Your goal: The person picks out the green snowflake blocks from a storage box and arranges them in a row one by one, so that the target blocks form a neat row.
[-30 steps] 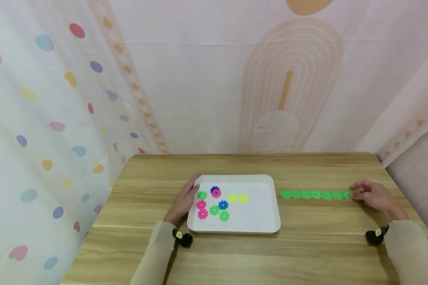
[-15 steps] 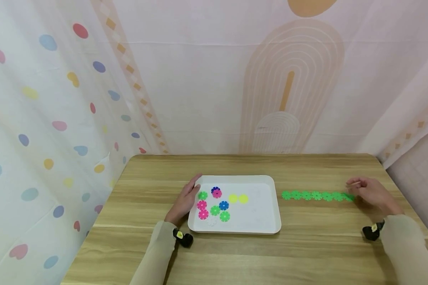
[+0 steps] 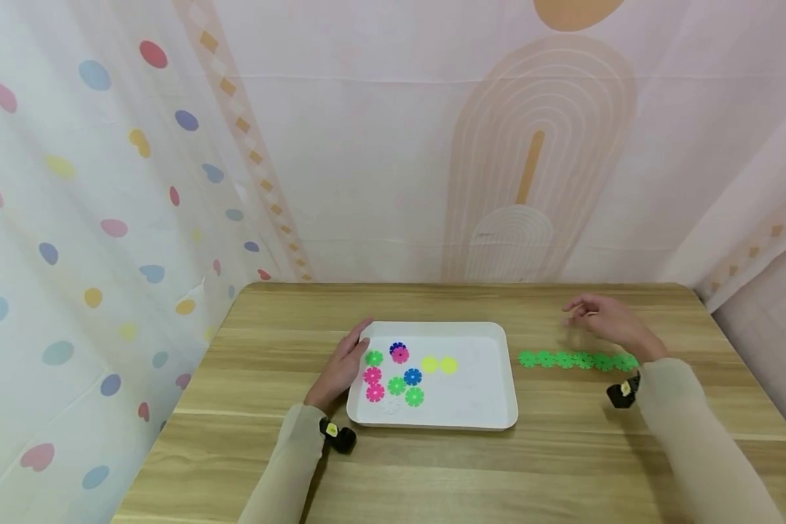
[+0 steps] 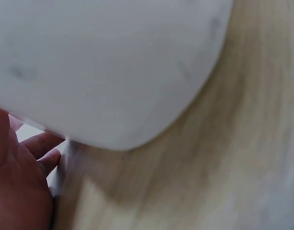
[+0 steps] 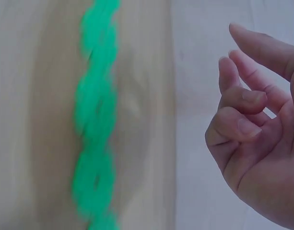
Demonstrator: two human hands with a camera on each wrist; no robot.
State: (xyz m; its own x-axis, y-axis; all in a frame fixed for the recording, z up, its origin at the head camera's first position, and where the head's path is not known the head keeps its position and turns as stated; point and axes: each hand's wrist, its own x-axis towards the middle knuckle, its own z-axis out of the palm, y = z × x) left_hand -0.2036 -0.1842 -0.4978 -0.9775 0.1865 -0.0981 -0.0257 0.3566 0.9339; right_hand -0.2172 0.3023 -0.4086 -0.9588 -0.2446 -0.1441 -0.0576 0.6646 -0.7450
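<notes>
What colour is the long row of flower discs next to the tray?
The row is bright green. It shows best in the head view.

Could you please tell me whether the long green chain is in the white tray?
It is out: the long green chain lies on the wooden table, right of the white tray.

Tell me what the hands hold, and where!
The left hand holds the white rectangular tray by its left rim, near the far corner; the right hand, nothing.
</notes>
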